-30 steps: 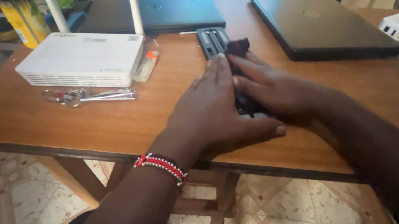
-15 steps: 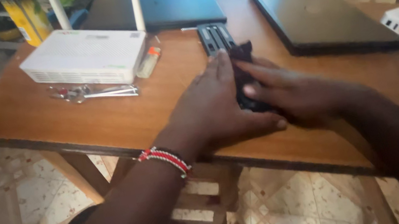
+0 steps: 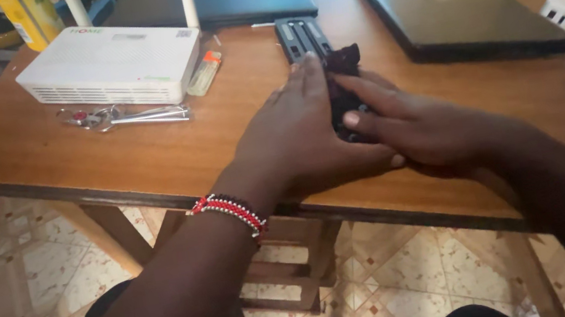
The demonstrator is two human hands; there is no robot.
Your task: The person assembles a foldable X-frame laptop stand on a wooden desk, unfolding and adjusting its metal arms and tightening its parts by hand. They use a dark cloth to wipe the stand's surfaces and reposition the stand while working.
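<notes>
Both hands are pressing on a long black ridged battery pack (image 3: 308, 42) lying lengthwise near the middle of the brown wooden table (image 3: 105, 162). The left hand (image 3: 302, 136) is lying flat, fingers extended over its near end; the right hand (image 3: 421, 130) is resting beside it, fingers spread over a small dark cloth (image 3: 343, 63) — neither is closed around anything. This looks like a wiping or steadying step; next, I judge, the pack needs a proper grasp before lifting.

Soft daylight, bright glare top-left, slight motion blur, wide-angle edges
</notes>
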